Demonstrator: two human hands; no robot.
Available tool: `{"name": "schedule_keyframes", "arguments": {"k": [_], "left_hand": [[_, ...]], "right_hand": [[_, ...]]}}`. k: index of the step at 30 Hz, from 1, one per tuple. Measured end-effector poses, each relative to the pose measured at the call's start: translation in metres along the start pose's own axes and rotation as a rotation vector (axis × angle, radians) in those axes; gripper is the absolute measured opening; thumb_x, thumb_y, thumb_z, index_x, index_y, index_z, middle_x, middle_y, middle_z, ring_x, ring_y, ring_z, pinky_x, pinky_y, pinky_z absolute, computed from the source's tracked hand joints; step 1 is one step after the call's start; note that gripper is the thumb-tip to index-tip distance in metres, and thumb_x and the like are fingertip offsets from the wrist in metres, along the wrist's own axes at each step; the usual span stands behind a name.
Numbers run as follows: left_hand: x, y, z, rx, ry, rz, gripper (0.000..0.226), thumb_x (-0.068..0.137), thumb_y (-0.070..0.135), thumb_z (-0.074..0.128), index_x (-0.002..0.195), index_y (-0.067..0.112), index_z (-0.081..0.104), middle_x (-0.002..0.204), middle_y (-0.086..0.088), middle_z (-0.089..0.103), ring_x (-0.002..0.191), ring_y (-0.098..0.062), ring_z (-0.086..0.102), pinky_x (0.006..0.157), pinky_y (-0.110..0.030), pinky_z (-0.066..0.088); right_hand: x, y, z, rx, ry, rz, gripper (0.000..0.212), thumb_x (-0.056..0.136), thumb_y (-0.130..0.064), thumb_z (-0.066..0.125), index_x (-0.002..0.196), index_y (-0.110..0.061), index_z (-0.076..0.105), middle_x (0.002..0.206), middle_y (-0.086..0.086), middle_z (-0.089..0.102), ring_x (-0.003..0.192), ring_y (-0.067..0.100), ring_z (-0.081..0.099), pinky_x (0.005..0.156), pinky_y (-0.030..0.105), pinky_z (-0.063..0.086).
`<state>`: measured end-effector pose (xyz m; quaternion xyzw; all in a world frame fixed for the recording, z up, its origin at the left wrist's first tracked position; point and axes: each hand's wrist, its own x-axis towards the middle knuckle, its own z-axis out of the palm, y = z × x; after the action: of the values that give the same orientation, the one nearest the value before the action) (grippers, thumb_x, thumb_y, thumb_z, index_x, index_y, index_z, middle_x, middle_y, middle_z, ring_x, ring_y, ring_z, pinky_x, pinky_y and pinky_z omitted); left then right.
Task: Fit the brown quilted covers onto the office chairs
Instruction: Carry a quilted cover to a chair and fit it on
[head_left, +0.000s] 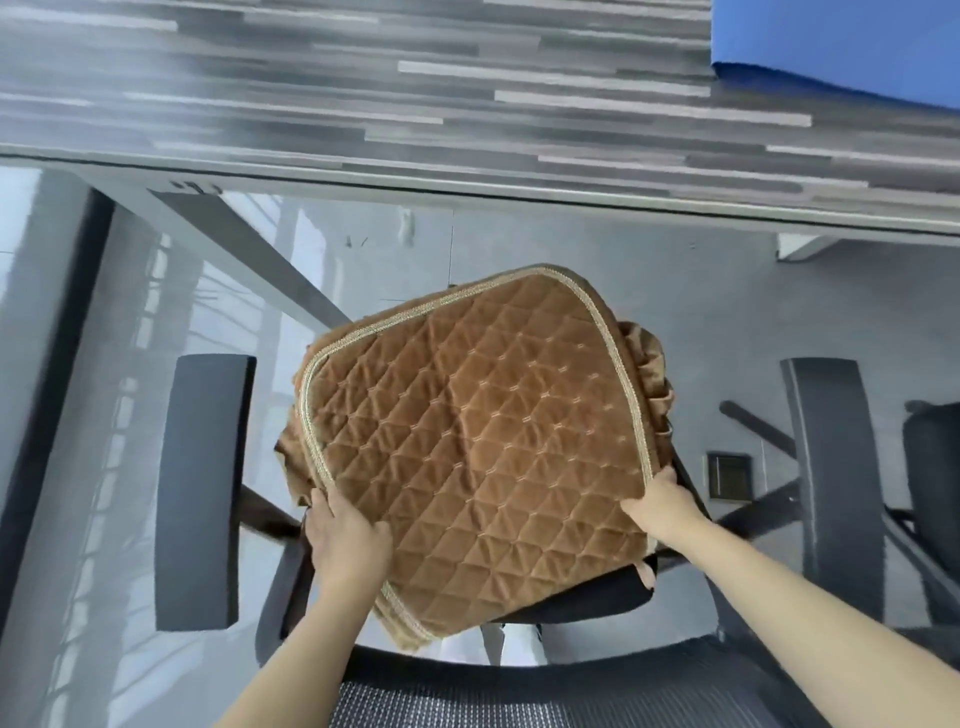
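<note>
A brown quilted cover (467, 447) with pale braided trim lies stretched over the seat of a black office chair (582, 597), tilted to the left. My left hand (345, 535) grips the cover's near-left edge, fingers curled under it. My right hand (657, 501) holds the near-right corner by the trim. Ruffled elastic fabric bunches at the cover's right side. A strip of black seat shows at the near-right corner. The chair's mesh backrest (467, 696) curves along the bottom of the view.
Black armrests stand left (200, 488) and right (831, 483) of the seat. A grey striped desk (415, 88) spans the top, with its metal legs below. A blue panel (841, 41) is at the top right. Another dark chair (935, 467) is at the right edge.
</note>
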<state>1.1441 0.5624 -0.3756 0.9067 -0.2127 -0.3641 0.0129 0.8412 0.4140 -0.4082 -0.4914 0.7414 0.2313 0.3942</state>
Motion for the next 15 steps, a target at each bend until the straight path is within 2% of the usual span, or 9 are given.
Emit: {"name": "schedule_keyframes", "arguments": {"k": [5,8,10,12,15], "left_hand": [[0.008,0.000,0.006,0.087,0.033,0.007,0.080,0.090,0.014,0.053,0.155,0.009,0.007,0.160,-0.015,0.016,0.141,-0.042,0.017,0.113,-0.049,0.022],[0.011,0.001,0.011,0.047,0.046,0.023,0.079,0.089,0.012,0.054,0.155,0.010,0.011,0.157,-0.018,0.021,0.140,-0.041,0.020,0.112,-0.049,0.022],[0.012,0.001,0.018,0.076,0.028,0.053,0.079,0.090,0.016,0.055,0.155,0.009,0.010,0.157,-0.019,0.018,0.141,-0.040,0.018,0.114,-0.049,0.020],[0.011,0.002,0.028,0.177,0.004,0.067,0.085,0.091,0.023,0.056,0.155,0.005,0.002,0.160,-0.021,0.009,0.143,-0.042,0.014,0.116,-0.049,0.020],[0.005,0.007,0.039,0.347,0.036,0.015,0.096,0.091,0.032,0.055,0.152,0.001,-0.011,0.160,-0.027,-0.006,0.146,-0.046,0.004,0.118,-0.048,0.018]], "right_hand": [[0.005,0.012,0.016,0.171,0.072,0.018,0.074,0.080,-0.027,0.074,0.133,-0.003,0.029,0.131,0.021,0.049,0.118,0.041,0.051,0.098,0.048,0.045],[0.002,0.010,0.005,0.259,0.230,-0.126,0.067,0.083,-0.024,0.071,0.134,-0.014,0.028,0.126,0.018,0.048,0.116,0.038,0.052,0.097,0.051,0.046],[0.000,0.010,-0.002,0.116,0.300,-0.195,0.071,0.090,-0.026,0.064,0.145,-0.010,0.022,0.130,0.020,0.043,0.118,0.037,0.049,0.098,0.047,0.044],[-0.003,0.006,-0.004,-0.164,0.256,-0.201,0.074,0.095,-0.028,0.055,0.150,-0.002,0.012,0.137,0.025,0.039,0.120,0.038,0.049,0.096,0.044,0.045],[-0.016,-0.006,0.005,-0.435,0.302,-0.275,0.081,0.094,-0.017,0.051,0.151,0.000,-0.005,0.154,0.030,0.015,0.136,0.041,0.034,0.105,0.043,0.041]]}}
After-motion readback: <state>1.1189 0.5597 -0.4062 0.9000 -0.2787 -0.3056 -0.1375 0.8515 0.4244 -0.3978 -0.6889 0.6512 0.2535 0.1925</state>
